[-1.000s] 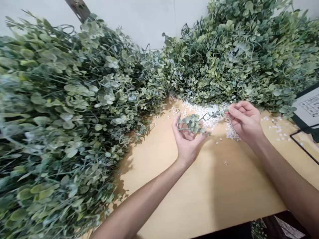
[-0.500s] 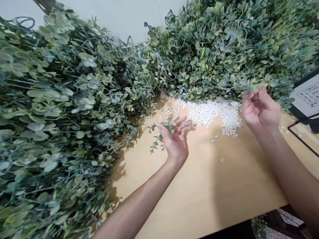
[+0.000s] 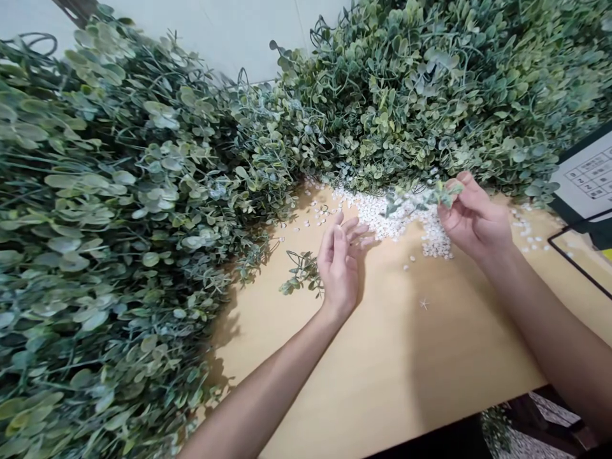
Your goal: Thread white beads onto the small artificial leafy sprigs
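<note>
— Looking at the right hand (image 3: 473,220) first: what does it have?

— A small leafy sprig (image 3: 421,199), pinched between thumb and fingertips. The hand is closed narrowly on its right end; the rest of the sprig trails off to the left, lifted above the heap of white bits (image 3: 406,217) on the counter (image 3: 406,357).

— And the left hand (image 3: 339,264)?

— Empty and loosely spread, fingers pointing away toward the far side, palm turned to the right. Its fingertips come just short of the near left edge of the white bits. I cannot tell whether it touches the counter.

— Anything beside it?

— A second sprig (image 3: 301,271) lies flat on the counter just left of that hand, at the foot of the big left mound of greenery (image 3: 109,242). Whether the hand touches it I cannot tell.

— How is the greenery laid out?

— Two mounds. The left one fills the left side from near to far; the far mound (image 3: 430,95) runs along the far edge to the right. They meet at the far corner, and the white bits sit right below the far mound, with strays scattered either side.

— What else is on the right?

— A printed sheet (image 3: 586,178) in a dark frame at the far right edge, well apart from both hands.
</note>
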### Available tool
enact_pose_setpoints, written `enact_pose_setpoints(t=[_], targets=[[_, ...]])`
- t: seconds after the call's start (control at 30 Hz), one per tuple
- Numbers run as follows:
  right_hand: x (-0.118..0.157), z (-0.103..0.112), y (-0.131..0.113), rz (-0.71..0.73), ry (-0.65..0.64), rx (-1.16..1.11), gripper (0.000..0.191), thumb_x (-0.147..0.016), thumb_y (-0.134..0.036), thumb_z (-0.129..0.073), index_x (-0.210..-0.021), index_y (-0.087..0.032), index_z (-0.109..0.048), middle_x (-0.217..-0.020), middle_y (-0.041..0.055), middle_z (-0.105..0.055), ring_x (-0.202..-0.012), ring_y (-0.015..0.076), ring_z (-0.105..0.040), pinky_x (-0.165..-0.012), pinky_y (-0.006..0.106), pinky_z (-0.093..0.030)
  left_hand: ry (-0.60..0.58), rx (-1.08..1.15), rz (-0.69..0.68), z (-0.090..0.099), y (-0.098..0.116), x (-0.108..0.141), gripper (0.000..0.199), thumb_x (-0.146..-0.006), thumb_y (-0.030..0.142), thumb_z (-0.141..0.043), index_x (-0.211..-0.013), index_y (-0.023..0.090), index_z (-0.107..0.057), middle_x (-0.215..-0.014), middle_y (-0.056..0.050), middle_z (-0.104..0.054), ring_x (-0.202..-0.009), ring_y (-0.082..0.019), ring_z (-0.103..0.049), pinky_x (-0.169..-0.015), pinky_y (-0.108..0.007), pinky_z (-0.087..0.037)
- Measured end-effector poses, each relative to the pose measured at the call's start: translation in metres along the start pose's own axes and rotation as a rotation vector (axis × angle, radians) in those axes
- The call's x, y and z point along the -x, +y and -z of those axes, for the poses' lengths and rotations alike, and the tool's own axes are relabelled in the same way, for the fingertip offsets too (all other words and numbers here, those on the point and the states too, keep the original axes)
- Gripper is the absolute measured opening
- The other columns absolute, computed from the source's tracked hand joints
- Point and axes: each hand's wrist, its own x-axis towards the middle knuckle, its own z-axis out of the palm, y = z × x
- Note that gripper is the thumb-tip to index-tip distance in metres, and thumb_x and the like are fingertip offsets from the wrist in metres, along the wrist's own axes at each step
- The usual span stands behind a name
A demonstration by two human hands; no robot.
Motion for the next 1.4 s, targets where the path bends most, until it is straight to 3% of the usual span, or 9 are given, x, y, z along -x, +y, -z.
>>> enact_pose_setpoints(t=[0.1,0.27,0.37,0.47,0.67,0.87,1.0,1.2,1.4], targets=[[0.009,-0.013,0.001,-0.061,-0.1,0.07,0.033,-0.068,-0.027,-0.096,-0.084,-0.025,-0.068,-0.08,-0.0061,-0.071,-0.064,0.008,-0.069,-0.071,0.02,-0.064,-0.182,-0.077,0.018,0.003,0.001,0.003,0.053,-0.085,0.054,-0.083,-0.129,0.026,-0.074,-0.125,-0.012,-0.074,-0.11,-0.023,-0.073,-0.088,-0.034,-0.064],[0.021,-0.025,0.008,-0.091,-0.281,0.225,0.028,-0.071,-0.024,-0.097,-0.081,-0.02,-0.072,-0.08,0.0001,-0.078,-0.063,0.0141,-0.073,-0.066,0.028,-0.066,-0.423,-0.174,0.145,0.009,0.0,0.008,0.056,-0.074,0.04,-0.094,-0.125,0.023,-0.077,-0.109,-0.009,-0.075,-0.095,-0.022,-0.074,-0.088,-0.037,-0.063],[0.022,-0.028,0.011,-0.099,-0.31,0.27,0.027,-0.073,-0.025,-0.097,-0.084,-0.019,-0.074,-0.082,0.0018,-0.079,-0.07,0.0175,-0.077,-0.071,0.032,-0.067,-0.417,-0.179,0.225,0.01,-0.005,0.007,0.054,-0.074,0.037,-0.094,-0.123,0.023,-0.076,-0.099,-0.005,-0.075,-0.081,-0.019,-0.075,-0.078,-0.037,-0.066],[0.018,-0.025,0.012,-0.042,-0.199,0.359,0.026,-0.077,-0.034,-0.095,-0.086,-0.02,-0.074,-0.08,0.003,-0.079,-0.07,0.0186,-0.076,-0.07,0.032,-0.066,-0.368,-0.148,0.23,0.009,-0.008,0.005,0.053,-0.073,0.033,-0.095,-0.12,0.023,-0.072,-0.087,0.001,-0.072,-0.069,-0.016,-0.072,-0.069,-0.034,-0.066],[0.002,-0.001,0.019,0.245,0.109,0.791,0.021,-0.08,-0.035,-0.088,-0.088,-0.021,-0.075,-0.079,0.003,-0.075,-0.07,0.0177,-0.07,-0.063,0.029,-0.057,-0.226,-0.11,0.22,0.005,-0.006,0.002,0.064,-0.065,0.02,-0.099,-0.121,0.025,-0.069,-0.104,0.001,-0.074,-0.091,-0.013,-0.075,-0.088,-0.028,-0.063],[0.001,0.018,0.032,0.442,-0.178,1.305,0.015,-0.09,-0.019,-0.072,-0.104,-0.021,-0.076,-0.097,0.0062,-0.08,-0.089,0.0243,-0.073,-0.083,0.037,-0.056,-0.267,-0.182,0.246,0.005,-0.006,0.003,0.034,-0.074,0.028,-0.095,-0.1,0.017,-0.077,-0.101,-0.004,-0.078,-0.097,-0.016,-0.075,-0.091,-0.028,-0.061],[0.002,0.019,0.038,0.535,-0.317,1.425,0.017,-0.096,-0.017,-0.065,-0.109,-0.02,-0.075,-0.102,0.0093,-0.081,-0.097,0.0275,-0.07,-0.09,0.04,-0.055,-0.299,-0.137,0.303,0.002,-0.003,0.003,0.034,-0.083,0.042,-0.088,-0.099,0.017,-0.073,-0.094,-0.003,-0.074,-0.087,-0.017,-0.077,-0.086,-0.034,-0.065],[0.001,0.018,0.042,0.62,-0.327,1.424,0.016,-0.098,-0.015,-0.061,-0.106,-0.02,-0.074,-0.097,0.0082,-0.081,-0.092,0.0272,-0.07,-0.089,0.041,-0.054,-0.349,-0.115,0.307,0.002,0.0,0.004,0.05,-0.08,0.036,-0.091,-0.117,0.027,-0.06,-0.106,0.001,-0.068,-0.076,-0.013,-0.073,-0.065,-0.028,-0.066],[0.005,0.01,0.034,0.701,-0.225,1.351,0.015,-0.094,-0.012,-0.062,-0.101,-0.021,-0.072,-0.096,0.0075,-0.079,-0.089,0.0255,-0.072,-0.088,0.039,-0.056,-0.377,-0.24,0.207,0.003,-0.002,0.007,0.066,-0.074,0.027,-0.095,-0.131,0.027,-0.061,-0.087,0.003,-0.067,-0.077,-0.015,-0.071,-0.079,-0.034,-0.066]])
